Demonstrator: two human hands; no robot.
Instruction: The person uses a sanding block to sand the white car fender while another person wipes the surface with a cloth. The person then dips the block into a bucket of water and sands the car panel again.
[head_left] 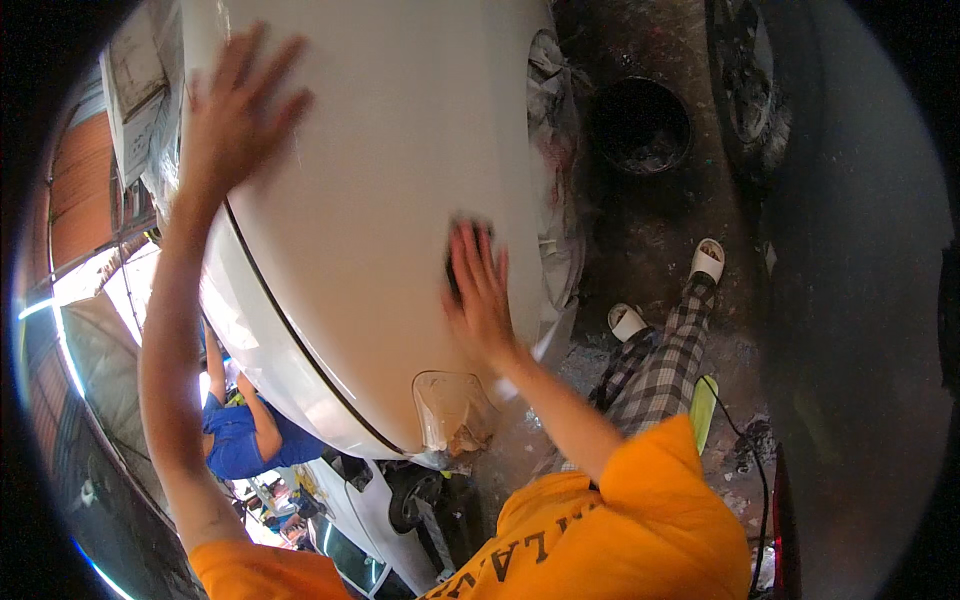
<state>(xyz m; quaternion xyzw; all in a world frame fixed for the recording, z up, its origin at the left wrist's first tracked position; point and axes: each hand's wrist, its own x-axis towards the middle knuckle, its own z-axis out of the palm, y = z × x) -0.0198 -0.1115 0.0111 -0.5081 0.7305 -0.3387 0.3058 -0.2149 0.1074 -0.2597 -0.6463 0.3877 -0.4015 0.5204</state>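
A pale, matte car body panel point(385, 170) stretches away before me, with a dark seam along its left side. Over the far left part of it is my left hand point(245, 110), fingers spread and slightly smeared by motion. It holds nothing; I cannot tell whether the palm touches the surface. My right hand point(480, 300) lies near the panel's right side, pressing a small dark pad point(453, 270) against it. The fingers cover most of that pad, so its exact kind is unclear. A clear-covered corner lamp point(450, 405) sits at the panel's near end.
Crumpled plastic sheeting point(553, 130) hangs along the right edge. A black bucket point(640, 125) stands on the stained floor. To the right is a dark vehicle point(850, 300); a cable point(755, 455) runs beside it. A person in blue point(260, 435) is beyond the panel, near a white car point(365, 510).
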